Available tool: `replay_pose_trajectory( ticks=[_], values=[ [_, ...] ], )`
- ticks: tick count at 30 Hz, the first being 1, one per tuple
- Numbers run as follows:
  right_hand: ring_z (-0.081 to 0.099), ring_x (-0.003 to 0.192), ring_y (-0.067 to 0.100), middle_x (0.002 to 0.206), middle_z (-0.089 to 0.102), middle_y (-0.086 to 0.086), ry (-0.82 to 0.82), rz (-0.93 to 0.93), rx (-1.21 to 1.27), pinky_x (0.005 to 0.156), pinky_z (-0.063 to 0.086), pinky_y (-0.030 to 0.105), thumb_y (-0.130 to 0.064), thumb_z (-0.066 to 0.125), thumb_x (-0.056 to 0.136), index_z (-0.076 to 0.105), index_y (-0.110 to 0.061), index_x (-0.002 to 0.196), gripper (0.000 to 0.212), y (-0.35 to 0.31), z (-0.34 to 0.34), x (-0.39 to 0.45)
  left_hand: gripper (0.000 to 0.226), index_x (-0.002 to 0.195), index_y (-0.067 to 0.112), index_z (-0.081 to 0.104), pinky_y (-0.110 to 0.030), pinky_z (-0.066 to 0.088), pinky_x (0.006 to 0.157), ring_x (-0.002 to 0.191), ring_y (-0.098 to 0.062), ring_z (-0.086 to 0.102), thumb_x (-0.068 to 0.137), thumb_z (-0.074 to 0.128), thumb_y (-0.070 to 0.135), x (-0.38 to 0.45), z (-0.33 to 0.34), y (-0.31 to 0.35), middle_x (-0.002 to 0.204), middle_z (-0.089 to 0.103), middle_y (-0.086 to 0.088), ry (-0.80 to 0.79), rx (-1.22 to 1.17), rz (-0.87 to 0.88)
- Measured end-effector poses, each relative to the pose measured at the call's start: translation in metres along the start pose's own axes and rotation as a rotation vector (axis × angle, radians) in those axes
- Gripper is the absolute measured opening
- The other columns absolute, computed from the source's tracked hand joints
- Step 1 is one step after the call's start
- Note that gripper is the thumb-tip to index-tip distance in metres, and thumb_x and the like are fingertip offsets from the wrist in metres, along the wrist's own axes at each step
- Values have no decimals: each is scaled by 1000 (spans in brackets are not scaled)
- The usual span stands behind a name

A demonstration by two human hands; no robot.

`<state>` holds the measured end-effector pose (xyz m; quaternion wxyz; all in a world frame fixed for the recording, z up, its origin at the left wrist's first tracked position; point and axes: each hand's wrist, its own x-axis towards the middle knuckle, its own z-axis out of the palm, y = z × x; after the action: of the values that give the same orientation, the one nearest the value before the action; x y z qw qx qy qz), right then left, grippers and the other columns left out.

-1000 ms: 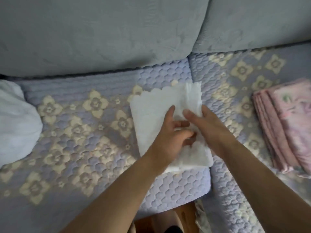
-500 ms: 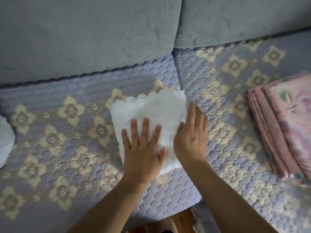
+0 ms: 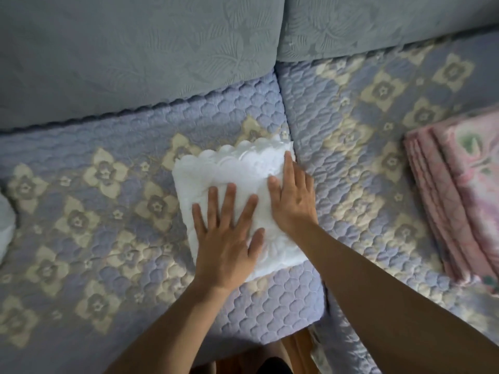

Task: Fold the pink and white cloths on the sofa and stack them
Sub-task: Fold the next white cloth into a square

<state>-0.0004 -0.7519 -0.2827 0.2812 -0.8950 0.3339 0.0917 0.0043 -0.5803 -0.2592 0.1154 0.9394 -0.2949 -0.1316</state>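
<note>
I see the left hand (image 3: pixel 225 236) at centre frame, palm down, fingers straight and spread, thumb extended toward the right. The right hand (image 3: pixel 293 201) lies just beside it, upper right, flat, fingers straight and together. Both bare forearms enter from the lower edge, the right from the lower right corner.

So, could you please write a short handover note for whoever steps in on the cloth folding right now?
Left hand: flat, fingers spread, pressing on the folded white cloth.
Right hand: flat, fingers straight, on the cloth's right edge.
White cloth: folded into a compact rectangle on the left seat cushion, beside the seam.
Pink cloth: folded, lying apart on the right cushion.
Done: both cloths look folded.
Left: stack them; they lie on separate cushions. A white bundle at the far left edge is mostly out of view.
</note>
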Motion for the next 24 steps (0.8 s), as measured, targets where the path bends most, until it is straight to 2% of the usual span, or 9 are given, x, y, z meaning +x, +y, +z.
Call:
replay_pose_trajectory(
  ticks=[2,4,6,8,12,15,17,20,24],
  values=[
    [22,146,30,161,22,8,-107,154,62,118,22,48,-63,30,99,4,-27,159,75,-11,-8,-3,66,153,15,38,-49,21,122,152,-28,17,96,50,48,-6,-12,-11,161,24,-19,142,-247,-107],
    [24,148,31,161,23,9,-209,351,137,118,23,47,-73,36,93,12,-24,158,85,-18,-15,-4,57,142,12,46,-35,42,113,134,-12,45,93,64,35,-15,-25,-27,144,49,-15,213,-736,-404],
    [42,137,31,151,42,9,-250,493,188,111,35,44,-79,47,84,31,-19,152,92,-16,-19,2,45,137,23,50,-46,54,100,116,-10,63,95,67,32,-32,-36,-38,129,65,1,-29,-1310,-769],
    [62,115,23,131,61,1,-317,583,473,96,50,39,-79,64,74,48,-22,142,90,-11,-33,6,45,138,33,50,-48,52,100,118,-14,66,95,63,38,-52,-42,-45,129,67,8,-363,-1579,-906],
    [72,104,27,114,74,8,-589,618,936,94,56,47,-46,78,81,64,-15,126,56,-12,-80,-23,32,125,30,59,-42,53,98,110,-16,70,95,62,41,-75,-42,-59,118,73,8,-609,-1517,-961],
    [73,99,27,109,76,7,-444,544,903,91,57,51,-46,82,77,64,-16,124,58,-23,-112,-65,13,87,27,70,-23,50,62,72,-19,63,81,73,38,-66,-56,-54,77,73,4,-672,-1180,-899],
    [74,91,20,106,75,-2,-304,481,706,79,62,44,-58,81,73,62,-24,122,63,-35,-137,-96,19,94,15,69,-30,43,59,66,-19,55,83,70,31,-54,-79,-38,82,72,-13,-558,-996,-856],
    [61,90,9,108,62,-9,-28,354,350,71,49,25,-59,77,74,55,-25,120,62,-38,-165,-139,36,119,17,65,-45,57,80,92,-25,69,93,65,42,-35,-137,19,96,76,-3,-596,-1425,-788],
    [58,109,23,123,58,1,121,-126,-27,80,44,26,-28,80,76,55,-11,127,59,-20,-187,-177,73,137,22,59,-65,42,106,123,-38,61,89,45,76,-5,-197,91,132,65,-15,-937,-1823,-712]
  ],
)
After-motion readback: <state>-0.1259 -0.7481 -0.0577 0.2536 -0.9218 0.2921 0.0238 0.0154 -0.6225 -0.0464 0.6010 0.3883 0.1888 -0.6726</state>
